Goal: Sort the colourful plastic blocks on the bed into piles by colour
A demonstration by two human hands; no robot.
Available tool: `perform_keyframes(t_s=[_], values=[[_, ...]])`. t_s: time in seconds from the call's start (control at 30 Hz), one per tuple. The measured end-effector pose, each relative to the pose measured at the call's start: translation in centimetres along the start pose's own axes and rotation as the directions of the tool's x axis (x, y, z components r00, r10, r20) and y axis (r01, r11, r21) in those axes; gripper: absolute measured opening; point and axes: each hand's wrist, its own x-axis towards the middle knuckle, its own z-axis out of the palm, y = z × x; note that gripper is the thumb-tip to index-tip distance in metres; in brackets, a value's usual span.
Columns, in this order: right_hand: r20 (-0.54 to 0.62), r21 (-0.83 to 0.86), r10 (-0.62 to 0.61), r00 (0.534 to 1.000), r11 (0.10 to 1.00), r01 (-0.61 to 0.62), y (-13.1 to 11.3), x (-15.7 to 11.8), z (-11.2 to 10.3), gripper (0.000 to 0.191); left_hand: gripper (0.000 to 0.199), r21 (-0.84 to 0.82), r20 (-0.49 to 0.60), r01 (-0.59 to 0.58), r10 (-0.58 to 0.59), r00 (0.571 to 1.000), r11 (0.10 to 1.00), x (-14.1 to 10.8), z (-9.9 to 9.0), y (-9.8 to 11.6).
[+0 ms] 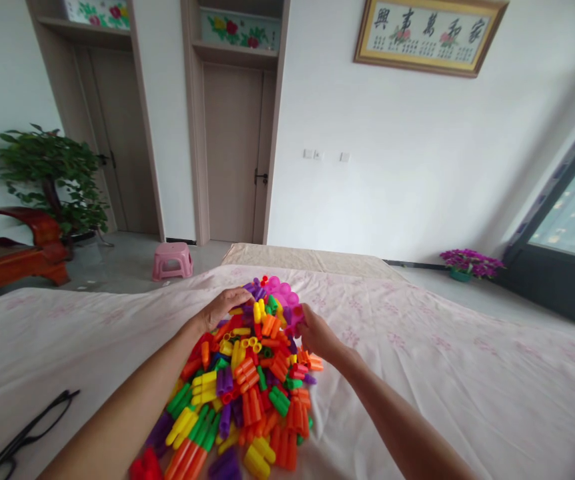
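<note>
A heap of plastic toy building pieces [252, 370], joined tubes in yellow, orange, green, red and purple, lies on the bed-like surface in front of me. At its far end stands a magenta container with a scalloped rim [282, 291], partly hidden by pieces. My right hand [317, 331] grips the container's right edge, fingers curled around it. Across the heap, my left hand [225, 307] rests on its far left side, fingers stretched out and touching purple pieces [255, 289]. The fingertips are partly lost among the pieces.
A pale flowered sheet [407, 360] covers the broad surface. Black-framed glasses [32, 430] lie at the near left. Beyond stand a pink stool [173, 260], a wooden armchair [22, 247], a leafy plant [55, 180] and a pot of purple flowers [470, 263].
</note>
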Motion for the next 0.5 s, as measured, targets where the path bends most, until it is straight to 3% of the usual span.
perform_keyframes(t_s=[0.13,0.23,0.3,0.37,0.43,0.5], values=[[-0.009,-0.179,-0.158,0.987,0.972,0.153,-1.0,-1.8,-1.6,0.021,0.035,0.097,0.151,-0.054,0.039,0.988,0.994,-2.6,-1.4,2.9],[-0.047,-0.207,-0.178,0.983,0.964,0.164,-0.2,-1.8,-2.8,0.023,0.036,0.134,0.225,-0.065,0.033,0.974,0.989,-4.1,-2.7,3.6],[-0.110,-0.236,-0.120,0.987,0.967,0.091,1.1,-0.7,-3.6,0.025,0.042,0.134,0.145,-0.055,0.035,0.989,0.990,-4.5,-3.7,2.8],[-0.170,-0.300,-0.036,0.985,0.954,-0.017,2.7,1.1,-4.2,0.028,0.047,0.144,-0.036,-0.023,0.028,0.999,0.989,-4.5,-4.8,0.9],[-0.212,-0.385,0.048,0.976,0.914,-0.128,4.0,3.4,-4.7,0.031,0.052,0.207,-0.210,0.030,0.014,0.978,0.978,-4.4,-5.8,-1.7],[-0.248,-0.473,0.122,0.961,0.850,-0.230,4.8,5.8,-4.8,0.034,0.063,0.220,-0.275,0.085,-0.022,0.961,0.972,-4.5,-6.7,-4.5]])
